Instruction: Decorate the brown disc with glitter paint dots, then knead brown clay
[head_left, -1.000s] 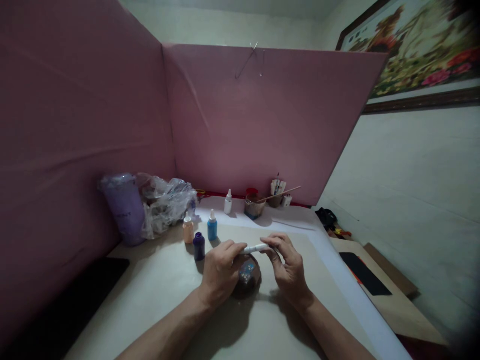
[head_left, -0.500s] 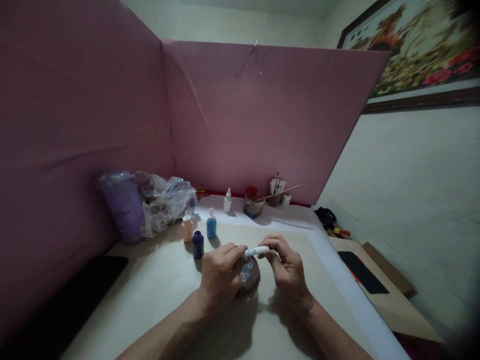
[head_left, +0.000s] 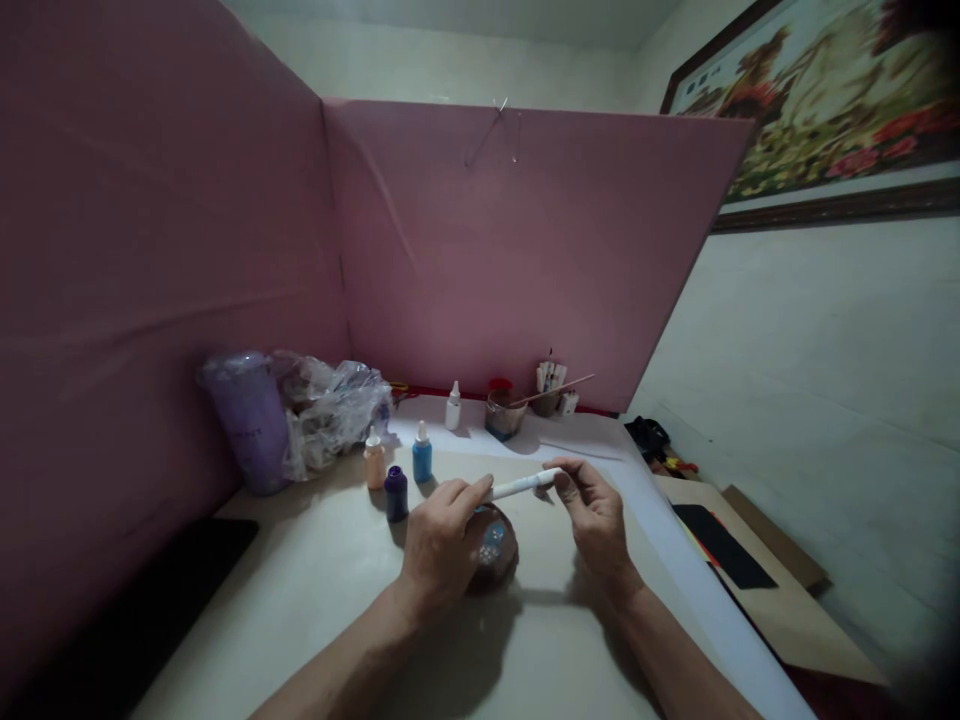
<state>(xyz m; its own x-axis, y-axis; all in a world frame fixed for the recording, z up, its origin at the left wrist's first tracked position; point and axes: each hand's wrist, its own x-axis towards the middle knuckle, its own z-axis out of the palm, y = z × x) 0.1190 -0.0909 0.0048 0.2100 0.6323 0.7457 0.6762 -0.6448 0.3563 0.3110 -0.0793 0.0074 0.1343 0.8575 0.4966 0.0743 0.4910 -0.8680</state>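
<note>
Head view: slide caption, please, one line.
Left hand and right hand hold opposite ends of a white pen near a rounded brown object, a purple bottle standing leftward.

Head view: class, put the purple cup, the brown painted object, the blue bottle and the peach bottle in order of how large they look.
1. Purple cup
2. Brown painted object, partly hidden by the left hand
3. Blue bottle and peach bottle: too alike to rank
</note>
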